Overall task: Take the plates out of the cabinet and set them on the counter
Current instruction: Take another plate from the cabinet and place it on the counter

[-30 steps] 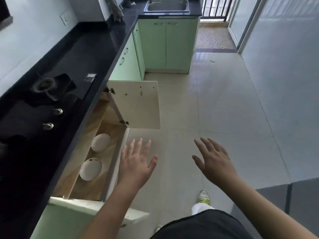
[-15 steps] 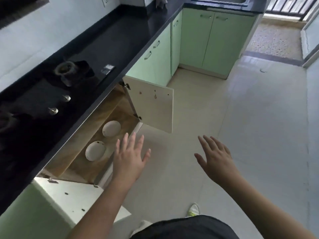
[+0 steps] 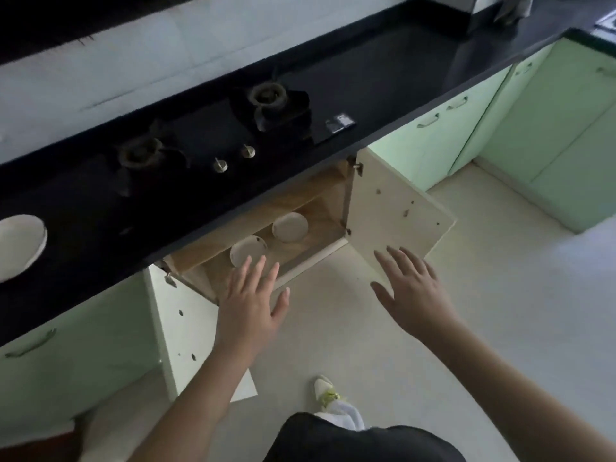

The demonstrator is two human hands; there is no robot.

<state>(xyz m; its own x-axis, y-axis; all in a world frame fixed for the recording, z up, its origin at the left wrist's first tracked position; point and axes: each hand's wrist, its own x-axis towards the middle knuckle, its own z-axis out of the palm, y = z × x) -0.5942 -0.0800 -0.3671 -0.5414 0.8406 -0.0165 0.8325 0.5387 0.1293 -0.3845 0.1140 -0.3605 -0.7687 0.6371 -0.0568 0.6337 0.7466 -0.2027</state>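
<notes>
Two white plates lie flat on the wooden floor of the open cabinet under the hob: the nearer plate and a farther plate to its right. My left hand hovers open just in front of the nearer plate, fingers spread, its fingertips overlapping the plate's front edge. My right hand is open too, held in front of the right cabinet door, holding nothing. A third white plate sits on the black counter at the far left.
Both cabinet doors stand swung out; the left door is beside my left forearm. A two-burner gas hob with two knobs sits in the counter above. Green cabinets run to the right. My shoe is on the pale tiled floor.
The view has swung left toward the counter and cabinet. Both open hands have moved closer to the cabinet opening, the left one reaching the nearer plate. The plate on the counter has come into view.
</notes>
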